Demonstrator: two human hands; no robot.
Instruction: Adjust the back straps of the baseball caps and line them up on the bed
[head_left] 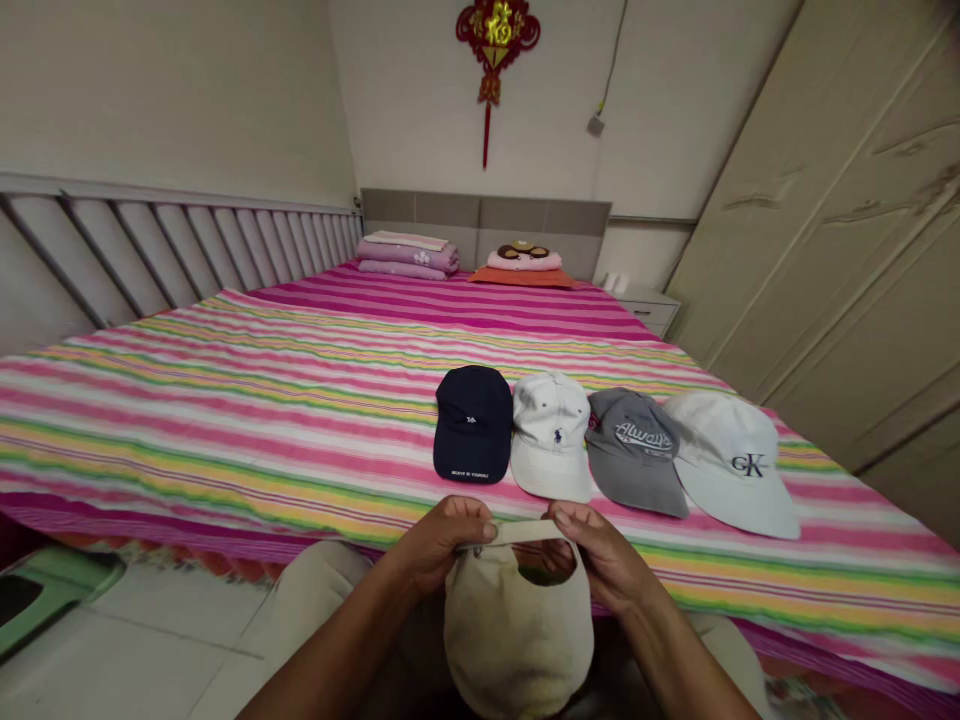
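Between my two hands is a beige baseball cap (517, 640), its back strap and rear opening turned up toward the bed. My left hand (442, 540) pinches the left end of the strap near a small metal buckle. At the strap's right end, my right hand (596, 550) grips it with thumb and fingers. Beyond the hands, a row of caps lies on the striped bedspread: a navy cap (472, 425), a white cap (551, 430) with a small dark logo, a grey cap (634, 450) with lettering, and a larger white cap (731, 460) marked "CK".
The bed's striped sheet (225, 420) spreads out ahead of my knees. Folded purple bedding (409, 258) and a pink folded pile (525, 262) rest by the headboard (442, 215). A green stool (60, 590) stands on the tiled floor at left. A wardrobe (847, 220) is at right.
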